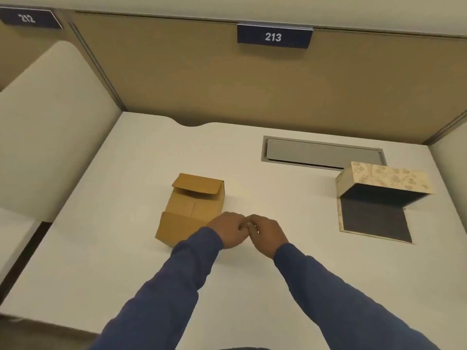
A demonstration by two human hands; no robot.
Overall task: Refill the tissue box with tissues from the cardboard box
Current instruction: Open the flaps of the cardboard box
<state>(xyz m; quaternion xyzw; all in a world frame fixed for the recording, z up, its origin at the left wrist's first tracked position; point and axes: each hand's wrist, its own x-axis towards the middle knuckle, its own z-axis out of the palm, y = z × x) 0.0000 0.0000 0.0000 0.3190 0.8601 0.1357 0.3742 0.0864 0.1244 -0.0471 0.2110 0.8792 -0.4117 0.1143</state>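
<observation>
A brown cardboard box (192, 210) lies on the white desk left of centre, its flaps folded over; no tissues show. The tissue box (379, 188), cream with a floral print, stands open at the right, its dark inside facing me and its dark-lined lid flat on the desk. My left hand (228, 232) and my right hand (266, 234) meet at the desk's middle, just right of the cardboard box's near corner. Their fingertips touch each other, fingers curled. I see nothing held in either hand.
The white desk (126, 261) is walled by tan partitions. A grey cable hatch (321, 152) is set into the desktop behind the tissue box. A sign reading 213 (274, 36) hangs on the back panel. A cream padded divider (50, 122) stands at the left.
</observation>
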